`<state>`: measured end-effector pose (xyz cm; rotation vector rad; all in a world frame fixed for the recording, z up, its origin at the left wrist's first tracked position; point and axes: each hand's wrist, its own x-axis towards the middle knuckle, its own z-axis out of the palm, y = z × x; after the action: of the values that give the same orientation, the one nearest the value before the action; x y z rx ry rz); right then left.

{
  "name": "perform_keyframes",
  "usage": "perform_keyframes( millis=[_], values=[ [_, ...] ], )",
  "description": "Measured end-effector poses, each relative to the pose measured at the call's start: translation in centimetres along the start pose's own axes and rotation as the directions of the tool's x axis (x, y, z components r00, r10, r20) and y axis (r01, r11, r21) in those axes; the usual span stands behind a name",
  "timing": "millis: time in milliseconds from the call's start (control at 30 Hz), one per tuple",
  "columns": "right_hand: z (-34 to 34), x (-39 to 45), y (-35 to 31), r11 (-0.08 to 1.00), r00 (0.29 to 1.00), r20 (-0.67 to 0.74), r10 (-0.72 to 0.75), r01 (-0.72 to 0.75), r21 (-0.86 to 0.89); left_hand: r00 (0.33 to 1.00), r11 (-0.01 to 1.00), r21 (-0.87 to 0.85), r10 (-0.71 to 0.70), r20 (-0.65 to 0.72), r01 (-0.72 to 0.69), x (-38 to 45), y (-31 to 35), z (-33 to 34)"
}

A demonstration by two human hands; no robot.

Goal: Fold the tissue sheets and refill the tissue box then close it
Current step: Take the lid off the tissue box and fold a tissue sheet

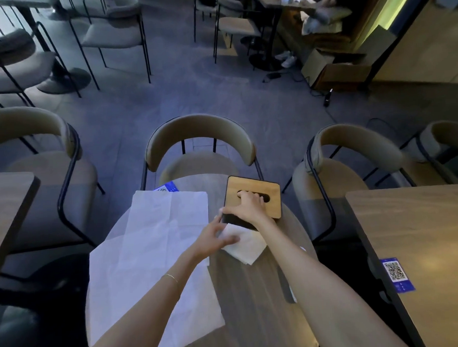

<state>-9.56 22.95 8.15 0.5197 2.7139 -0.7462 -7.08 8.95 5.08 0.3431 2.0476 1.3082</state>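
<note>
A black tissue box with a wooden lid (267,191) stands at the far end of a round wooden table (255,299). My right hand (247,205) grips the lid, fingers hooked into its oval slot and thumb at the near left corner. A folded white tissue stack (249,248) lies on the table just in front of the box. My left hand (214,237) rests on the stack's left part, fingers spread, touching the box's near corner. Large unfolded tissue sheets (152,257) cover the left half of the table and hang over its edge.
A padded chair (199,140) stands behind the table, with more chairs left and right. A blue QR card (167,188) peeks from under the sheets. Another table (425,242) with a QR sticker (396,274) is at right. A dark phone (285,287) lies beside my right forearm.
</note>
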Motion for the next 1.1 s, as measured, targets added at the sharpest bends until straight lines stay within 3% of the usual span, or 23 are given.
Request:
perform_keyframes(
  millis=[133, 333, 533, 700, 767, 900, 967, 1100],
  values=[
    [0.4, 0.6, -0.5, 0.999, 0.999, 0.020, 0.037, -0.038, 0.002, 0.999, 0.999, -0.047, 0.014, -0.038, -0.016, -0.2, 0.1, 1.3],
    [-0.5, 0.3, -0.3, 0.995, 0.997, 0.069, -0.024, 0.017, 0.102, 0.999, 0.994, -0.104, 0.028, -0.046, -0.033, 0.0, -0.1, 0.9],
    [-0.9, -1.9, -0.4, 0.996, 0.996, 0.083, -0.046, 0.039, 0.082, 0.964, 0.971, -0.197, -0.178, -0.198, 0.139, -0.7, -1.4, -0.6],
    [-0.9, -4.8, -1.4, 0.991, 0.991, 0.001, -0.133, 0.133, -0.016, 0.969, 0.924, -0.336, -0.227, -0.095, 0.184, -2.4, -1.5, -0.8],
    [-0.6, -6.1, -1.8, 0.980, 0.981, -0.051, -0.188, 0.183, -0.078, 0.945, 0.928, -0.320, -0.260, -0.196, 0.189, -2.9, -1.5, -0.7],
    [2.7, -10.5, -1.4, 0.961, 0.942, -0.197, -0.271, 0.255, -0.104, 0.797, 0.933, -0.277, -0.344, -0.496, 0.231, -4.4, -3.5, -1.4],
    [5.4, -12.5, -0.8, 0.961, 0.938, -0.220, -0.267, 0.243, -0.128, 0.777, 0.934, -0.250, -0.351, -0.522, 0.254, -5.3, -4.3, -1.7],
    [9.9, -14.5, 1.7, 0.978, 0.977, -0.136, -0.167, 0.146, -0.149, 0.784, 0.939, -0.230, -0.341, -0.518, 0.257, -6.9, -4.9, -1.3]
  ],
)
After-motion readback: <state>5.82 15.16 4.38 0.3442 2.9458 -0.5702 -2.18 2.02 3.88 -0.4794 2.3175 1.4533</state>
